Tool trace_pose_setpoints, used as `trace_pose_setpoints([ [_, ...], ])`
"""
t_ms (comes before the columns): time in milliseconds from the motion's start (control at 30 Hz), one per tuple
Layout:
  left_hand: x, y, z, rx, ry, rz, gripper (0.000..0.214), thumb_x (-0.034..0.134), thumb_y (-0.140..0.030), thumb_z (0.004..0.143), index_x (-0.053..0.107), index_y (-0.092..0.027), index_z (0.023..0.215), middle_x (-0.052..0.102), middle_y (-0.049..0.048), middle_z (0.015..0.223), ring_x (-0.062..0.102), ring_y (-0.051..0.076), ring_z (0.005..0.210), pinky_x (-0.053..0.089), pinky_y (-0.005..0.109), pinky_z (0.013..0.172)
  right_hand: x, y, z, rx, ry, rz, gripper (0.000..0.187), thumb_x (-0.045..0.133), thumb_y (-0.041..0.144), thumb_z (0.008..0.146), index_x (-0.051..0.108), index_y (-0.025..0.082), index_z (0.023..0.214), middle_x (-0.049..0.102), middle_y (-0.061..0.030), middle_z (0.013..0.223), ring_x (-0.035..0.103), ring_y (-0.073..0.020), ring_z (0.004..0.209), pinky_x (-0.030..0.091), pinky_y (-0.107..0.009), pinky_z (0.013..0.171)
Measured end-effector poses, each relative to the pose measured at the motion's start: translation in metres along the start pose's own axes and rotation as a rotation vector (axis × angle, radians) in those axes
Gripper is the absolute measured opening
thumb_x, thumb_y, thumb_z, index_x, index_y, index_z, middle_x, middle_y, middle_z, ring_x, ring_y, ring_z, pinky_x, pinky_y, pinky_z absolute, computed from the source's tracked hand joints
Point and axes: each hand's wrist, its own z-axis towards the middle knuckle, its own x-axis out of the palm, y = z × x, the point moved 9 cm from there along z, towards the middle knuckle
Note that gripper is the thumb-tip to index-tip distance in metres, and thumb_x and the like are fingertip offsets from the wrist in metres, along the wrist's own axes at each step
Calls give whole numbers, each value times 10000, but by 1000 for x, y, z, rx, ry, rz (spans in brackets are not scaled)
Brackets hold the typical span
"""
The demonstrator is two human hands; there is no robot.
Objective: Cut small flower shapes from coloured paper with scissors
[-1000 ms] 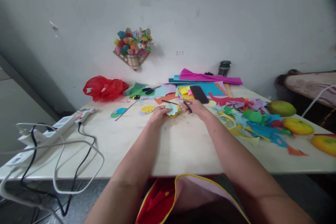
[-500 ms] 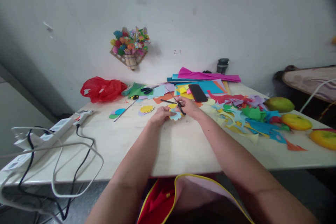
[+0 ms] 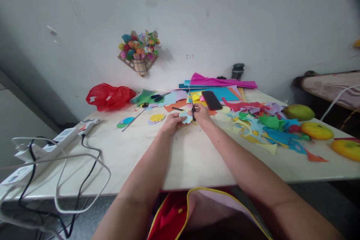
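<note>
My left hand (image 3: 172,123) is closed, its thumb and fingers pinching a light blue paper flower (image 3: 186,117) just above the table. My right hand (image 3: 201,114) grips a slim pair of scissors (image 3: 192,105) with a dark handle, pointing away from me. The scissors stand close to the flower's right edge; whether they touch it I cannot tell. Behind the flower lies a black pen-like stick (image 3: 177,108). A yellow scalloped paper flower (image 3: 157,117) rests on a lilac one, left of my left hand.
Paper scraps (image 3: 261,123) and mangoes (image 3: 317,130) lie to the right. A phone (image 3: 212,100) rests near coloured sheets (image 3: 225,92). Other scissors (image 3: 159,97) and a red plastic bag (image 3: 109,96) are back left. A power strip (image 3: 47,146) with looping cables occupies the left edge.
The scissors have swung from leaning left to nearly upright in view. The paper flower has turned and shifted slightly left, and the yellow piece by it no longer shows.
</note>
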Motion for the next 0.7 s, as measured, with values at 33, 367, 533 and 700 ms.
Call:
trace_pose_setpoints([
  [33, -1, 0, 0, 10, -15, -17, 279, 882, -263, 517, 694, -106, 652, 691, 71, 663, 636, 154, 595, 524, 294, 650, -1, -1, 0, 12, -19, 18, 460, 744, 313, 560, 574, 184, 967, 657, 2, 746, 663, -199, 720, 524, -308, 649],
  [367, 1, 3, 1, 9, -128, -139, 323, 904, -224, 484, 676, -108, 682, 693, 58, 694, 643, 155, 633, 557, 317, 696, -3, -10, -2, 65, -126, 90, 450, 731, 299, 606, 569, 185, 1010, 720, -54, 896, 694, -222, 824, 552, -312, 699],
  [533, 3, 6, 2, 7, -154, -151, 335, 906, -221, 482, 677, -120, 705, 699, 52, 711, 655, 161, 652, 562, 330, 729, -3, -11, 0, 34, -148, 64, 470, 720, 339, 601, 545, 180, 1007, 719, -75, 923, 704, -229, 853, 558, -314, 728],
  [700, -4, 1, 3, 36, -160, -80, 315, 896, -245, 480, 711, -117, 700, 716, 70, 727, 662, 163, 665, 547, 292, 707, -3, -12, 1, 28, -139, 72, 446, 737, 373, 601, 544, 199, 964, 689, -24, 801, 689, -212, 768, 556, -315, 686],
])
